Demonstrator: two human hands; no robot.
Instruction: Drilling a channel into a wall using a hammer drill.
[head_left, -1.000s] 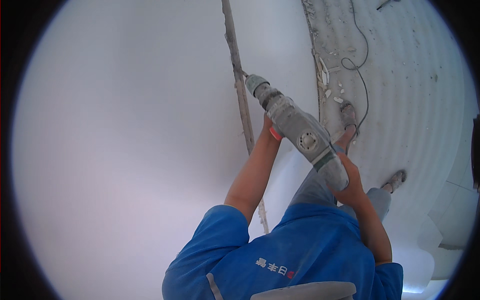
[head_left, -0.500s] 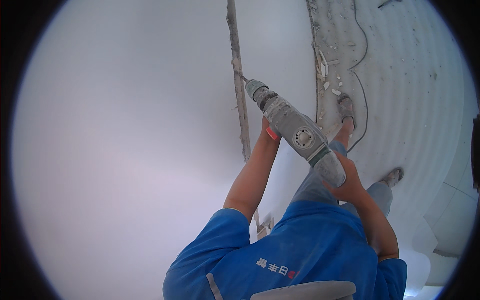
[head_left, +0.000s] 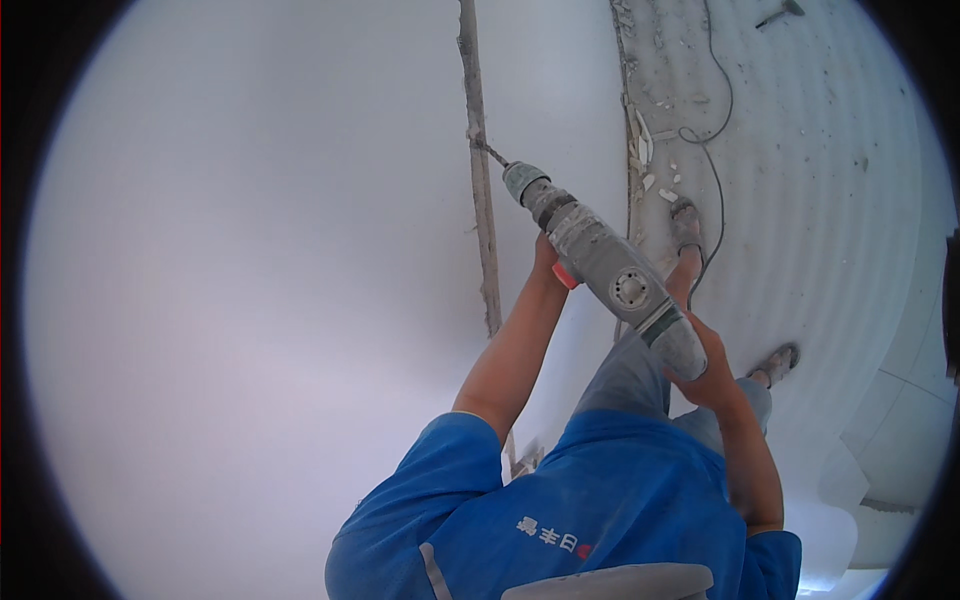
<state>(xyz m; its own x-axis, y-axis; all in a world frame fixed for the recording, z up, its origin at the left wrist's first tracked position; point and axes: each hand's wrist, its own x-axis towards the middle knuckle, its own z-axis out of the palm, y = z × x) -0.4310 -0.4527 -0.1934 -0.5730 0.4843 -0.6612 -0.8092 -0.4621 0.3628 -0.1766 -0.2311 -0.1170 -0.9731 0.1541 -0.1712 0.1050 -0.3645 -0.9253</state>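
A dusty grey hammer drill (head_left: 600, 255) with a green collar slants across the middle of the view, nose toward the upper left. Its bit (head_left: 494, 154) meets a rough channel (head_left: 484, 230) cut in the white wall; how deep the tip goes cannot be made out. My left hand (head_left: 546, 254) is closed at the drill's front underside, close to a red part, its fingers mostly hidden behind the body. At the rear end my right hand (head_left: 714, 368) wraps the handle, with the fingers partly covered.
Broken chips (head_left: 642, 140) lie along the foot of the wall. A dark cable (head_left: 720, 190) runs over the pale, ribbed floor covering (head_left: 840, 200), passing close to my feet. In the upper right a hammer-like tool (head_left: 782, 13) rests on the floor.
The drill and both hands have shifted slightly right and down, and more of the bit shows outside the channel. The cable now forms a small loop, and more of the hammer-like tool is visible.
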